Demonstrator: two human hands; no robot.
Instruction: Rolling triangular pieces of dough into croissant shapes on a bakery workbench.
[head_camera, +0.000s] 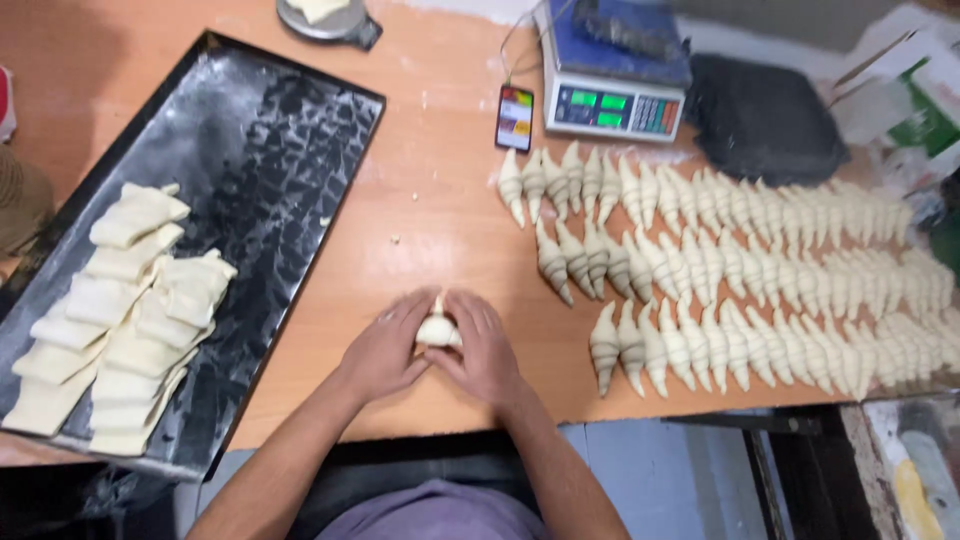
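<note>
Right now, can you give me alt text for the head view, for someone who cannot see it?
Both hands, left hand and right hand, cup a piece of rolled dough on a wooden table. Rows of shaped raw croissants lie to the right below a scale; a dark tray on the left holds cut dough pieces.

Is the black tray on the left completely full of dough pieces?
No, the dough triangles cover only the near end of the black tray; the far part is bare and floury.
</note>
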